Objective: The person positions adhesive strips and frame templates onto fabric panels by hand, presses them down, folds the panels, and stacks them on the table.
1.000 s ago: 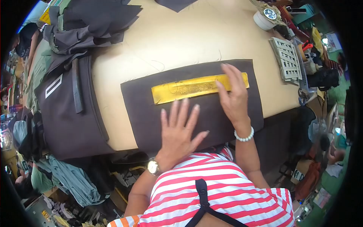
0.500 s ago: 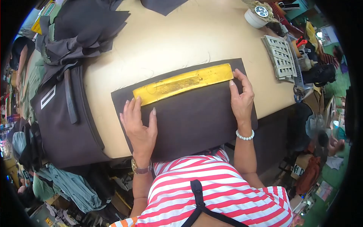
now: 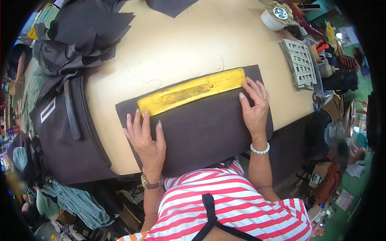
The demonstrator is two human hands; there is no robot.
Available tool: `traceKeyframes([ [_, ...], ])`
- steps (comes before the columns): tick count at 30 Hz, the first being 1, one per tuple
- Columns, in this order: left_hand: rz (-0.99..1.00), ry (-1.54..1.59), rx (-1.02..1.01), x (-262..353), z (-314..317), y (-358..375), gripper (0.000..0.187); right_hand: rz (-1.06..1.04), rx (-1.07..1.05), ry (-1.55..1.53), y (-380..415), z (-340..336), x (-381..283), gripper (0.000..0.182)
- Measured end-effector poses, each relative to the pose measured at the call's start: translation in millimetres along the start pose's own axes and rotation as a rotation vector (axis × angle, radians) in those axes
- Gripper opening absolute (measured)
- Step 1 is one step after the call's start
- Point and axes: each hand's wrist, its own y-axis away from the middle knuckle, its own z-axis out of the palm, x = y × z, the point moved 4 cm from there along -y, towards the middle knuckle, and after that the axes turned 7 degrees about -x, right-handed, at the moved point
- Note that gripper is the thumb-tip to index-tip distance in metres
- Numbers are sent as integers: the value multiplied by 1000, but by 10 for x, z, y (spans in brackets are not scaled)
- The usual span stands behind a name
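— Tan worktable [image 3: 181, 44], cluttered edges: what lies on it?

— Near the front edge, a dark brown fabric panel [image 3: 205, 124], with a yellow strip [image 3: 191, 91] along its far edge.

— And the hands?

— Both lie flat and open, gripping nothing. Left hand [image 3: 145, 138] presses the panel's left end below the strip; right hand [image 3: 254, 106] presses its right end, fingertips touching the strip's end.

— Anything else?

— Dark cloth pieces [image 3: 80, 36] far left, tape roll [image 3: 273, 18] far right.

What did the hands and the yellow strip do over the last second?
The left hand slid left to the dark fabric panel's left end. The right hand dropped off the yellow strip to beside its right end. The strip now sits at the panel's far edge. Both hands stay flat on the panel; the table is unchanged.
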Motion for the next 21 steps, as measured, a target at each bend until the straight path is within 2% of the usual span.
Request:
traceKeyframes([
  [21, -14, -23, -36, -24, 43, 3, 45, -39, -46, 39, -6, 14, 13, 31],
])
